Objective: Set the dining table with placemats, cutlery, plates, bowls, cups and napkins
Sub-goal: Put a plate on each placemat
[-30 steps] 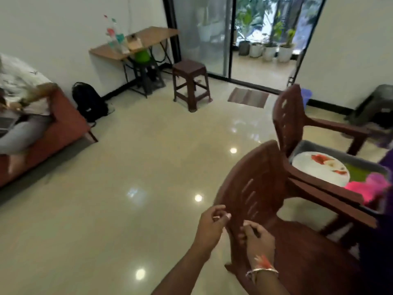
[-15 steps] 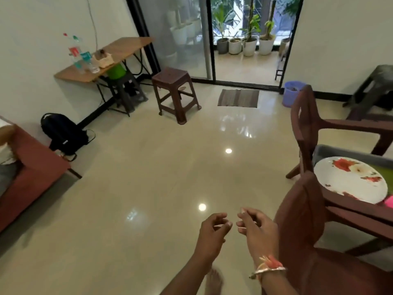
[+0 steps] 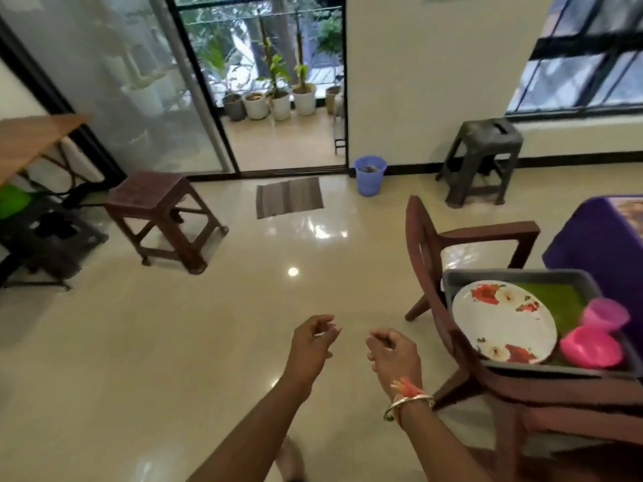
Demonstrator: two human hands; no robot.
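While both of your grips hang loose and carry nothing, the left grip (image 3: 313, 342) and the right grip (image 3: 393, 353) hovering side by side over the floor with fingers gently curled, what you need sits to your right. A grey tray (image 3: 504, 275) rests on the brown chair (image 3: 422, 252). It holds a flowered plate (image 3: 504, 321) lying on a green placemat (image 3: 563, 300), with a pink bowl (image 3: 591, 346) and what looks like a pink cup (image 3: 605, 313) just beside the plate at the tray's right end. The purple-draped worktop (image 3: 598, 245) stands beyond the chair; only its corner shows, so I cannot tell what is laid on it. The step in hand, as I judge it, is the reach for the tray. Turn to face it squarely before you bend. The placemat goes down first yet lies under the plate. So either carry the whole tray across, one grip on each short wall, level so the plate does not slide into the bowl, or lift the plate with one grip and draw the mat out with the other. No cutlery or napkins show.
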